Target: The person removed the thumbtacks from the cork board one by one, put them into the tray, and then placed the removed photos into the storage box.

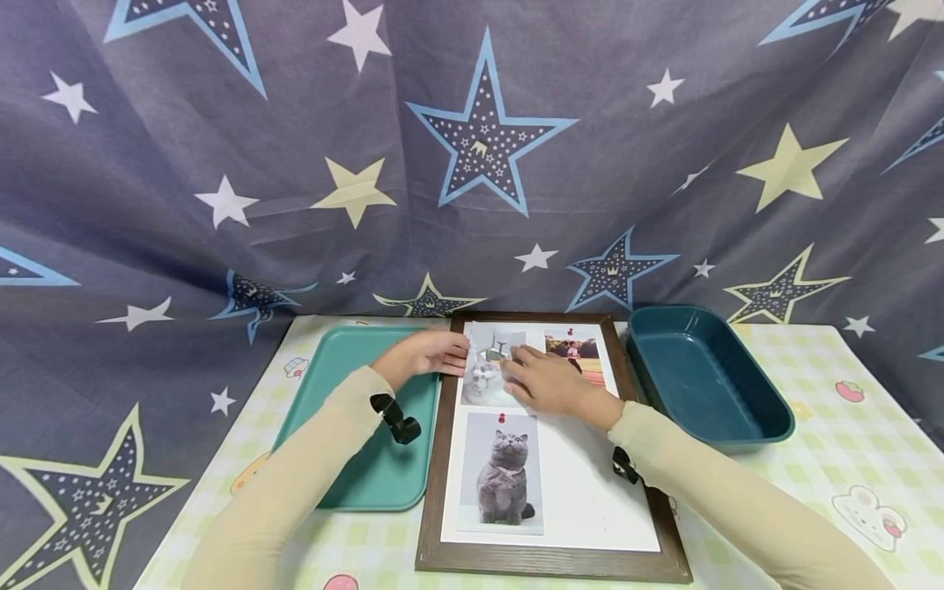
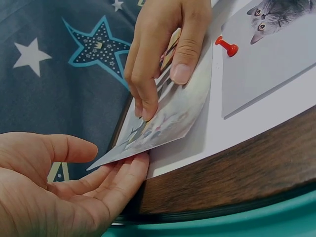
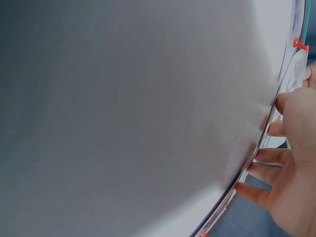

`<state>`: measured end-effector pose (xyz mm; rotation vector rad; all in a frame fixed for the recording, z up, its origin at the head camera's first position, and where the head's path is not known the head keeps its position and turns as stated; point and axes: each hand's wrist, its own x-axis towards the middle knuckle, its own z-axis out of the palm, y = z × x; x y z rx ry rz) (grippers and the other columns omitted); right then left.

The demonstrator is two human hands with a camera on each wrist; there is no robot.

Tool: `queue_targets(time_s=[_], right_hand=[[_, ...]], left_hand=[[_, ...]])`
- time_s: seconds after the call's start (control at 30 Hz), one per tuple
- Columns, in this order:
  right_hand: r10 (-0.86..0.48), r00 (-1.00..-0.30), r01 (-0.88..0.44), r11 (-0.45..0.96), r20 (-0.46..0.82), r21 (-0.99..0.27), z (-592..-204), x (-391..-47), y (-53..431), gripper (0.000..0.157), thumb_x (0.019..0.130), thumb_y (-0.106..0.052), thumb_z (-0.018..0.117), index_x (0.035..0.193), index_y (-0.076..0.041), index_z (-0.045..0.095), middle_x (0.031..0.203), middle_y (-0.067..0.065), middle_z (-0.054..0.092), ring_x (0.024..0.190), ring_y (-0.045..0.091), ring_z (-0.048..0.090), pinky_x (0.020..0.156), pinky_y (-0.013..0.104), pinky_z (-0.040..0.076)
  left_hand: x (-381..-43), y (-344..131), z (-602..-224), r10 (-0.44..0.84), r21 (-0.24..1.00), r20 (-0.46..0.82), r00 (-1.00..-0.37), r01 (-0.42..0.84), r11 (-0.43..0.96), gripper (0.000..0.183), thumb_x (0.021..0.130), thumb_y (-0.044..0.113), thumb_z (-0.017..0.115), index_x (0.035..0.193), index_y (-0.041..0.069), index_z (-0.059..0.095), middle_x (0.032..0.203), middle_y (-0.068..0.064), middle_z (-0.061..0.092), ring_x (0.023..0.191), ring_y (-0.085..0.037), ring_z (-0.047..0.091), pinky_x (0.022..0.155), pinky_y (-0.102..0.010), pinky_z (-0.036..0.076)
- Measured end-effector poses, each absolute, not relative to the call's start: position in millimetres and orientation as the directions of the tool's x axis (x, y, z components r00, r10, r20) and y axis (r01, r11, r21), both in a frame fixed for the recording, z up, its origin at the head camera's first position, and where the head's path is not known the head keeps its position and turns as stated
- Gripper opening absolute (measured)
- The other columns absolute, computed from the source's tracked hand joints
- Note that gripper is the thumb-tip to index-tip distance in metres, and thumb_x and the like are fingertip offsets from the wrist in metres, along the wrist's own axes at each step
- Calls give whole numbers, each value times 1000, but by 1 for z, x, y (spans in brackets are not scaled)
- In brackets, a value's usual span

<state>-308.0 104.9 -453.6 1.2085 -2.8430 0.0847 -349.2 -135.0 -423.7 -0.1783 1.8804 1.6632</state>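
A loose photo [image 1: 481,387] with a pale cat on it lies at the upper left of a white board [image 1: 583,500] in a brown wooden frame. My left hand [image 1: 440,354] is at its left edge; in the left wrist view, the fingers [image 2: 129,178] support the lifted edge from below while the thumb [image 2: 74,148] stays apart above it. From the right, my right hand [image 1: 555,383] rests spread fingertips on the photo's face. Below, a grey cat photo [image 1: 505,483] hangs from a red pushpin [image 1: 501,419]. Another pinned photo [image 1: 590,354] is partly behind the right hand.
Left of the board, and close to its frame, lies a green tray [image 1: 369,483]. A deep dark teal bin [image 1: 682,360] stands on the right. Everything is on a checked tablecloth [image 1: 833,483], with a star-patterned curtain [image 1: 295,123] behind.
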Motion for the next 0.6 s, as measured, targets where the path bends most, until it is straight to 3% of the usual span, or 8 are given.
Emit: queue_targets(time_s=[0.1, 0.2, 0.3, 0.4, 0.47, 0.53, 0.6], right_hand=[[-715, -697, -717, 696, 61, -32, -454, -308, 105, 51, 109, -40, 44, 151, -11, 50, 154, 23, 47, 142, 39, 47, 113, 55, 46], [-713, -698, -716, 698, 59, -35, -454, -308, 105, 52, 109, -40, 44, 150, -11, 50, 154, 23, 46, 143, 39, 46, 113, 55, 46], [-713, -698, -715, 698, 59, -34, -453, -307, 105, 51, 109, -40, 44, 150, -11, 50, 154, 23, 46, 142, 39, 46, 113, 55, 45], [-715, -696, -718, 696, 67, -24, -452, -307, 105, 51, 108, -39, 45, 150, -10, 51, 153, 23, 48, 141, 39, 48, 113, 54, 46], [-719, -691, -721, 692, 73, -19, -452, -307, 106, 51, 108, -39, 45, 150, -10, 51, 151, 23, 49, 140, 40, 49, 112, 54, 47], [-722, -687, -725, 688, 79, -17, -451, -307, 106, 50, 108, -39, 46, 149, -10, 51, 151, 23, 50, 139, 40, 50, 111, 54, 48], [-725, -684, -729, 685, 84, -19, -451, -307, 106, 50, 108, -39, 46, 149, -10, 52, 150, 23, 50, 138, 40, 51, 110, 54, 49]], left_hand=[[-350, -133, -425, 297, 853, -521, -800, -473, 221, 7, 97, 6, 46, 95, 3, 52, 149, -26, 42, 119, -31, 57, 116, -46, 45], [-351, -132, -427, 305, 855, -517, -800, -462, 236, 13, 96, 4, 48, 84, 7, 53, 122, -15, 55, 99, -22, 59, 111, -43, 50], [-353, -133, -428, 325, 863, -501, -802, -439, 249, 24, 98, 2, 47, 76, 11, 53, 95, -4, 56, 84, -15, 59, 96, -35, 56], [-355, -133, -429, 345, 872, -484, -804, -414, 260, 28, 99, 0, 47, 75, 12, 52, 80, 1, 55, 75, -12, 58, 80, -27, 56], [-356, -133, -429, 348, 874, -481, -805, -405, 270, 20, 99, 0, 48, 83, 10, 52, 76, 2, 54, 72, -10, 56, 73, -24, 55], [-356, -132, -428, 337, 870, -487, -806, -410, 276, 10, 99, -1, 49, 105, 4, 56, 76, 3, 54, 71, -9, 56, 70, -22, 54], [-356, -131, -428, 324, 863, -496, -805, -419, 281, 34, 99, -1, 50, 133, -1, 49, 78, 3, 54, 71, -8, 55, 69, -21, 53]])
